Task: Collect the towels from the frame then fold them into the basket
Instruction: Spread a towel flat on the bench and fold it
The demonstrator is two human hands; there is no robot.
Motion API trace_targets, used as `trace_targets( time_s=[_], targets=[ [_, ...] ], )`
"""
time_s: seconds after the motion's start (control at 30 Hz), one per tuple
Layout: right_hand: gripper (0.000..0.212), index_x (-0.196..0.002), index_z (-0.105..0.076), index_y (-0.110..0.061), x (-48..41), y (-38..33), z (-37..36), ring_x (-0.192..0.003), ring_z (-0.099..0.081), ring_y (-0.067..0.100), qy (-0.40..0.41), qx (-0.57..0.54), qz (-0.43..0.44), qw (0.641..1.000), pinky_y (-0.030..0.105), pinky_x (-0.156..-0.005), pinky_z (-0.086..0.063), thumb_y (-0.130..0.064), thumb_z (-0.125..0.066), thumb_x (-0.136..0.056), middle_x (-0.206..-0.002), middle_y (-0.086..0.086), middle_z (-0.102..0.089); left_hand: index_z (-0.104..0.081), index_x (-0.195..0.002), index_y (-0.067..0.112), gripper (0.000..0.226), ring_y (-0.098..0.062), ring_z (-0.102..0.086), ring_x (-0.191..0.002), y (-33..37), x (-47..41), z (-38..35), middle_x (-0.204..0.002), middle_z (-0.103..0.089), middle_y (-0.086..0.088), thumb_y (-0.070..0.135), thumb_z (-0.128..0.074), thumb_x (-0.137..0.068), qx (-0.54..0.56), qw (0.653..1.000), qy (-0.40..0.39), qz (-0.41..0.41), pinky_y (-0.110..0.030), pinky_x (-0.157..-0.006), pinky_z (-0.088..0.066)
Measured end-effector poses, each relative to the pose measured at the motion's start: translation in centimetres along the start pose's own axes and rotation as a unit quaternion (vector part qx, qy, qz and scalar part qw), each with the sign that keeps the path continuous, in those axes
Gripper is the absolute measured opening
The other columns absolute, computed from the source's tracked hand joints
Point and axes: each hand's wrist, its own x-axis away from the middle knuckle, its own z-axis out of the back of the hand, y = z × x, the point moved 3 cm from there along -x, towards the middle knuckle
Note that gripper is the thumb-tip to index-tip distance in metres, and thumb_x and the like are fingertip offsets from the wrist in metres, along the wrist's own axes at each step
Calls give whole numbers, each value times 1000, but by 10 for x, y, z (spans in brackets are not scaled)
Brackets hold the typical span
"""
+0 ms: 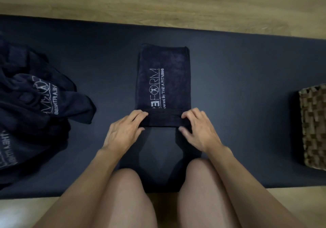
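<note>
A dark navy towel (163,79) with white lettering lies folded into a long strip on the black mat, straight ahead of me. Its near end is turned over into a short roll. My left hand (123,130) pinches the left end of that roll, fingers on top and thumb below. My right hand (199,130) pinches the right end in the same way. A heap of unfolded dark towels (35,104) with the same print lies at the left. A woven brown basket (313,125) stands at the right edge, partly cut off by the frame.
The black mat (238,68) runs across the view on a light wooden floor (176,1). My bare knees (158,201) are at the mat's near edge. Open mat lies between the towel and the basket.
</note>
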Motion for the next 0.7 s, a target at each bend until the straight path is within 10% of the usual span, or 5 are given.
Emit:
trace_targets(
  time_s=[0.2, 0.5, 0.7],
  targets=[
    [28, -115, -56, -18, -6, 1, 10, -102, -43, 17, 7, 31, 4, 1000, 34, -75, -51, -21, -66, -89, -122, -8, -47, -51, -120, 28, 39, -17, -61, -88, -7, -23, 3, -116, -63, 13, 16, -64, -85, 181, 973, -34, 141, -37, -80, -50],
    [19, -114, -56, -21, -58, 12, 29, -109, -51, 19, -9, -66, -126, 990, 37, -85, -47, -31, -53, -98, -113, -3, -57, -62, -85, 35, 10, -18, -64, -87, -30, -68, 0, -86, -67, 4, 32, -72, -86, 347, 881, -26, 321, -42, -82, -55],
    [16, -98, -56, -15, -63, -14, 23, -76, -49, 21, 82, 28, -65, 994, 38, -61, -47, -2, -49, -93, -95, 0, -50, -62, -92, 16, 7, -23, -57, -75, 0, -69, 13, -93, -57, 2, 12, -66, -88, 84, 983, 97, 131, -42, -60, -50]
  ],
)
